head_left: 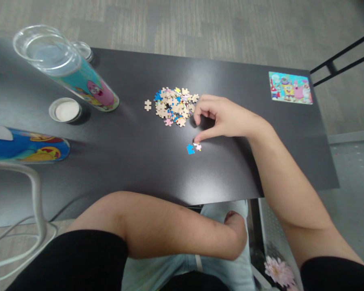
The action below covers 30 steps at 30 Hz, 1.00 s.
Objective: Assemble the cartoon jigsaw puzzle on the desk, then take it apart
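My right hand (216, 117) reaches over the dark table, thumb and curled fingers apart, with nothing held between them. Its thumb tip is at the edge of a small pink-and-white puzzle piece (198, 147). Right beside that piece lies a blue puzzle piece (190, 149); whether the two interlock I cannot tell. Just left of my fingers is a heap of jigsaw pieces (174, 107), many showing their plain backs. One plain piece (147, 105) lies apart at the heap's left. My left hand (237, 234) rests low over my lap, its fingers mostly hidden.
A picture card (290, 88) lies at the table's far right. On the left stand a clear cartoon-printed tube (87, 83), a round lid (65, 110), another clear lid (83, 51) and a blue printed tube (33, 145). A pale bent pipe (38, 198) is at lower left.
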Motion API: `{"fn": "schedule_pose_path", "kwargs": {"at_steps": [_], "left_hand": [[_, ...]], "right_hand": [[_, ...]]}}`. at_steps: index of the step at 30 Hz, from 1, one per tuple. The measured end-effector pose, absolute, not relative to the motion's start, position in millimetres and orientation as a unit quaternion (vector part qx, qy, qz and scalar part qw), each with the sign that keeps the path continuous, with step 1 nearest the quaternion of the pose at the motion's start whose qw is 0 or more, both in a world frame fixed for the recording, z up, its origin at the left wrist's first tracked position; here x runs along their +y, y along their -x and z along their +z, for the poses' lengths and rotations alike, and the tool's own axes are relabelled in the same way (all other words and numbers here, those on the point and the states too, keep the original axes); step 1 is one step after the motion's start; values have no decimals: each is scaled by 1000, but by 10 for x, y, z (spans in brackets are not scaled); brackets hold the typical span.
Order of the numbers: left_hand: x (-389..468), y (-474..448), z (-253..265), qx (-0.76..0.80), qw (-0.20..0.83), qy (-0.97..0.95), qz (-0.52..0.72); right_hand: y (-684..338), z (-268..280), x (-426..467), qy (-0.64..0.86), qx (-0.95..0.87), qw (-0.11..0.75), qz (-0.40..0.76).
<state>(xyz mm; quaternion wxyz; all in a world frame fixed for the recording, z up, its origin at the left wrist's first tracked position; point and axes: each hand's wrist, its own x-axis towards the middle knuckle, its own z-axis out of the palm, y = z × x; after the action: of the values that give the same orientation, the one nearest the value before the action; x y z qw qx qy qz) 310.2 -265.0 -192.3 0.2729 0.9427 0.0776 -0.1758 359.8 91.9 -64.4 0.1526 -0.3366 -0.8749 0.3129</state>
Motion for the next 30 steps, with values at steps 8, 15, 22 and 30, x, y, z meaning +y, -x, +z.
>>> {"fn": "schedule_pose_path", "kwargs": {"at_steps": [8, 15, 22, 30], "left_hand": [[-2490, -3062, -1709, -47, 240, -943, -224], [-2463, -3060, -1703, -51, 248, -940, -227], [-2420, -3038, -1676, -53, 251, -939, -231], [-2444, -3070, -1731, -47, 262, -935, -235]], "right_hand": [[-3623, -812, 1043, 366, -850, 254, 283], [-3632, -744, 1023, 387, -826, 237, 334], [-3727, -795, 1108, 368, -840, 258, 302], [-3780, -788, 1121, 342, -845, 242, 333]]}}
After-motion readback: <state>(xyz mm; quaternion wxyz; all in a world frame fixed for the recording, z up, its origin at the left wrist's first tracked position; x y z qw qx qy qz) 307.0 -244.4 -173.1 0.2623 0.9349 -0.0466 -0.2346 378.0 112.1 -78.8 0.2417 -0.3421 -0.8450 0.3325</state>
